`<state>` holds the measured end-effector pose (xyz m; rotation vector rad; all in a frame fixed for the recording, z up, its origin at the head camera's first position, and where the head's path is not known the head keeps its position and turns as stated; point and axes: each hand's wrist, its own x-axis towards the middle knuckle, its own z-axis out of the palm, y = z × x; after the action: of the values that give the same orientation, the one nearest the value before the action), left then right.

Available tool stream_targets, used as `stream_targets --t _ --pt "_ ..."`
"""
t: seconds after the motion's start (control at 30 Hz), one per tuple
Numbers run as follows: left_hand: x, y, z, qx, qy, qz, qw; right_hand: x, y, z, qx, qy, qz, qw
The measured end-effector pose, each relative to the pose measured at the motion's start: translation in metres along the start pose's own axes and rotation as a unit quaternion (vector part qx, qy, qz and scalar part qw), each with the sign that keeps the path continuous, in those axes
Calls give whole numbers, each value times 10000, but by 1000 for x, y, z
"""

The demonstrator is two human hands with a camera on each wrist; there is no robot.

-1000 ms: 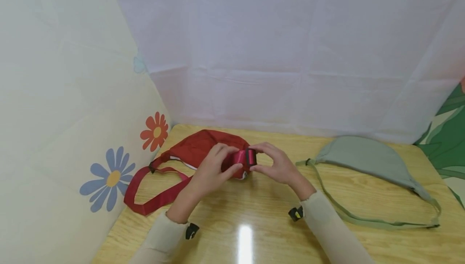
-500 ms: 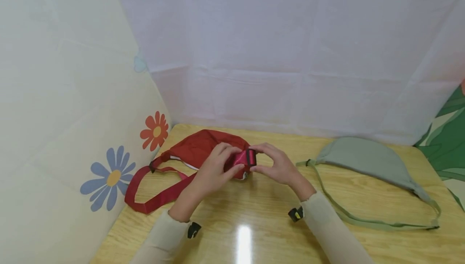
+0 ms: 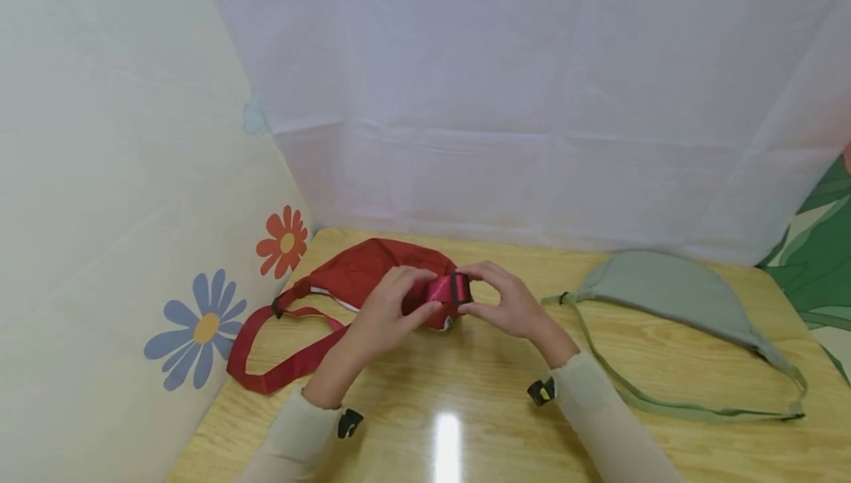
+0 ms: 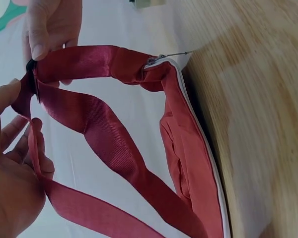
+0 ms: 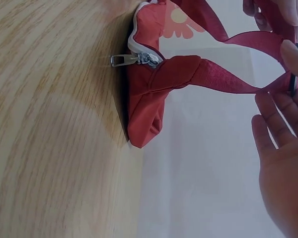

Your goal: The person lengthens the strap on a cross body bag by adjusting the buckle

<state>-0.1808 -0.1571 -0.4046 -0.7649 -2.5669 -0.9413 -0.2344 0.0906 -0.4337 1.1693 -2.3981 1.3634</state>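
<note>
Two pinch grips: left hand (image 3: 388,313) on red strap (image 3: 439,290), right hand (image 3: 510,304) on it at black slider (image 3: 455,289). Red bag (image 3: 372,270) sits far left on wooden table (image 3: 412,402), long axis roughly left-right, bowed side facing far, zip pull (image 5: 130,60) at right end. Grey-green bag (image 3: 665,292) far right.
</note>
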Motion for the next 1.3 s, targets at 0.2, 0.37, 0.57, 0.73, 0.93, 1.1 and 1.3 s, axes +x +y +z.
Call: stream_targets --t 0.2,0.37,0.57,0.73,0.93,1.1,1.3 --pt "1 0 1 54 96 113 9999 2 -2 -1 -33 -150 -145 9998" --pt "0 1 1 34 77 60 9999 3 -3 0 -9 -204 -256 9995" --pt "0 1 0 137 109 137 9998 4 -1 2 71 -249 -332 9991" --pt "-1 0 0 255 154 278 9992 4 -1 3 148 -254 -291 9991" --pt "-2 -1 2 192 185 393 9989 4 -2 4 223 -199 -304 9991" --pt "-1 -1 6 96 244 451 9986 4 -1 6 248 -248 -283 9990" --pt "0 -2 9 -36 261 416 9988 5 -2 7 291 -319 -274 9987"
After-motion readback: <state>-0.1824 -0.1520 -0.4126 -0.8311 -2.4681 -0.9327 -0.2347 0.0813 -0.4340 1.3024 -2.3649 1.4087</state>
